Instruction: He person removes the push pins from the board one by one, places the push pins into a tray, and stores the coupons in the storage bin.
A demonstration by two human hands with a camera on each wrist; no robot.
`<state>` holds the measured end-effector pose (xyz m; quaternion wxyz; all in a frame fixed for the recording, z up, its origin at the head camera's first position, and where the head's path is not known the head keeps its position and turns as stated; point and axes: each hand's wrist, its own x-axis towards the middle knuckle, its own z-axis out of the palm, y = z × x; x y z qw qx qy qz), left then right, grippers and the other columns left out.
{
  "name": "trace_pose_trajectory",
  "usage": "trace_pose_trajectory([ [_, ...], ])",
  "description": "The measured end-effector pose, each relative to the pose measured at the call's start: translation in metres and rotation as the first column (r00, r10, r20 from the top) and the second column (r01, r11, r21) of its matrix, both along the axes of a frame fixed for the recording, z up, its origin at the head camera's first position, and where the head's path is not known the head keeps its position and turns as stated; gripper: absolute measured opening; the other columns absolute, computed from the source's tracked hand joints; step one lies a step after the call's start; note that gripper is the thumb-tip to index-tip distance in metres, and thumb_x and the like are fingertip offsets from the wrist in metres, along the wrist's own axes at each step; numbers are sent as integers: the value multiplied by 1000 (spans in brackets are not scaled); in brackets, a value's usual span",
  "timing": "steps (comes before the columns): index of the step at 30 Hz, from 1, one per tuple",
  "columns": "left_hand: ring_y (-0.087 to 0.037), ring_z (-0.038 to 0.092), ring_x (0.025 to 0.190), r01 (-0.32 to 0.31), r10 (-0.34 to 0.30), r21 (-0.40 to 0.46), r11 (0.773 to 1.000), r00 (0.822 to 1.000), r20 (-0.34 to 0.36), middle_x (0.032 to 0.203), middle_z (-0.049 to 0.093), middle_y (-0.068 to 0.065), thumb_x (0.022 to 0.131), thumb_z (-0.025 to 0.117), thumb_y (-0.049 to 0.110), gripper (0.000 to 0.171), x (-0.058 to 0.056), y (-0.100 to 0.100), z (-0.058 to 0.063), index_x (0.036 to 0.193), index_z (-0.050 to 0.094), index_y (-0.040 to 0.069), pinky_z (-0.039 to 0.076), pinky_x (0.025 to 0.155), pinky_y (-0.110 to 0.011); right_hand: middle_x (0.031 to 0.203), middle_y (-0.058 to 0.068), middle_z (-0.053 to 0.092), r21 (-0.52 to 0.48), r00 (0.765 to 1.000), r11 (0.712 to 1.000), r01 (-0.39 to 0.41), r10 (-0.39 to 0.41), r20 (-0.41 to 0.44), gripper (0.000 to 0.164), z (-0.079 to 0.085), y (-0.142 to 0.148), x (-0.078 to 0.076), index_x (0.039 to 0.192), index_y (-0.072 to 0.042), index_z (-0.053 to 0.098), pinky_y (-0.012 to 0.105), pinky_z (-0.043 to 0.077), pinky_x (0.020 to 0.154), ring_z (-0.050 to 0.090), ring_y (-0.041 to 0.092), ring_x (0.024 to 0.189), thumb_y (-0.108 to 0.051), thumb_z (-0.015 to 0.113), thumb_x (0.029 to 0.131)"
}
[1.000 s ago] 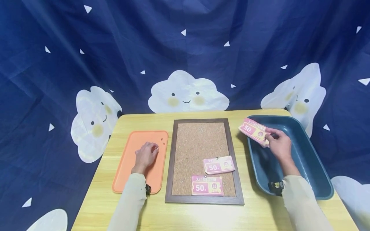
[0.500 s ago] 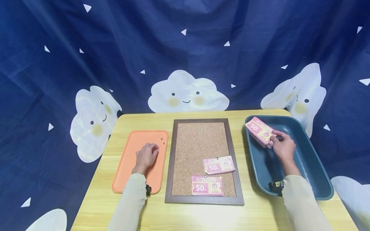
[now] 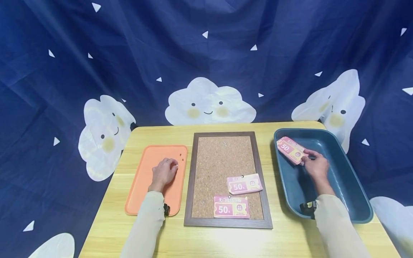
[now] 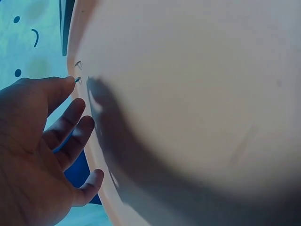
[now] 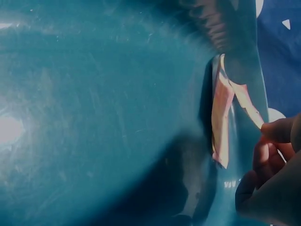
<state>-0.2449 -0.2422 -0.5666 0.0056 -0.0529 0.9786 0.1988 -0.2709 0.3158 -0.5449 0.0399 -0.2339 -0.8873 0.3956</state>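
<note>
My left hand (image 3: 164, 173) is over the orange tray (image 3: 138, 193), fingers curled, pinching a tiny shiny thumbtack (image 3: 176, 165) at the fingertips. Beside it on the tray lie a couple of other thumbtacks (image 3: 180, 155). In the right wrist view, my right hand (image 5: 277, 165) pinches the edge of a single pink and yellow coupon (image 5: 248, 104) between thumb and finger. Just under that coupon, a stack of coupons (image 5: 221, 122) leans inside the blue bin (image 3: 348, 175), near its far left corner. In the head view the held coupon overlaps the stack.
Between tray and bin lies a framed cork board (image 3: 216, 161). Tacked to its lower right are an upper coupon (image 3: 245, 184) and a lower coupon (image 3: 231, 208). All stand on a wooden table (image 3: 226, 243) before a blue cloud-print curtain (image 3: 206, 53).
My right hand has brought the coupon stack from over the bin's left rim to inside it and lowered it; now one coupon is lifted apart from the stack. My left hand has barely moved.
</note>
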Motion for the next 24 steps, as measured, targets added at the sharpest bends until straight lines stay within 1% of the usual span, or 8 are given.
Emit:
trace_pose_trajectory([
  [5, -27, 56, 110, -13, 13, -3, 1000, 999, 30, 111, 62, -3, 95, 59, 29, 17, -1, 1, -2, 108, 67, 20, 35, 91, -56, 132, 21, 57, -15, 997, 999, -31, 32, 72, 41, -5, 1, -1, 133, -6, 57, 32, 31, 76, 49, 34, 113, -21, 52, 95],
  [9, -29, 56, 110, -13, 13, -5, 1000, 1000, 26, 110, 62, -4, 94, 59, 28, 17, -1, 3, -3, 106, 67, 20, 36, 90, -56, 137, 22, 54, -33, 991, 998, -44, 48, 126, 44, -6, 2, 0, 135, -5, 55, 31, 32, 76, 47, 35, 119, -23, 51, 96],
  [12, -29, 56, 109, -12, 12, -10, 1000, 1000, 19, 110, 62, -4, 94, 60, 28, 16, 0, 4, -3, 105, 67, 20, 36, 89, -56, 141, 23, 50, -41, 986, 998, -52, 58, 157, 46, -5, 2, 0, 137, -5, 53, 35, 34, 78, 45, 36, 120, -25, 51, 95],
  [14, -28, 56, 108, -11, 12, -25, 1000, 1000, 17, 109, 62, -4, 94, 60, 28, 15, 0, 4, -4, 105, 67, 21, 37, 88, -55, 142, 24, 48, -37, 982, 997, -62, 68, 175, 47, -3, 1, 0, 138, -5, 52, 40, 37, 82, 45, 38, 121, -26, 50, 95],
  [16, -28, 56, 107, -9, 9, -35, 999, 1000, 15, 109, 62, -4, 93, 60, 28, 14, 0, 4, -4, 104, 67, 21, 37, 88, -55, 142, 25, 47, -27, 980, 997, -74, 78, 186, 48, -2, 0, 1, 138, -4, 51, 46, 39, 87, 45, 40, 123, -25, 49, 95],
  [19, -28, 56, 107, 2, -1, -45, 999, 1000, 9, 109, 61, -4, 93, 61, 29, 15, 0, 4, -5, 104, 67, 22, 37, 86, -55, 141, 26, 47, -13, 976, 995, -94, 95, 195, 48, 0, -1, 2, 138, -2, 50, 52, 39, 92, 44, 43, 125, -23, 49, 95],
  [24, -29, 56, 108, 9, -8, -42, 999, 1000, 15, 111, 61, -4, 92, 62, 29, 17, 0, 2, -5, 106, 67, 21, 37, 86, -54, 139, 25, 50, 24, 972, 990, -137, 129, 194, 47, 2, -2, 3, 135, -3, 52, 51, 38, 91, 44, 44, 124, -24, 51, 94],
])
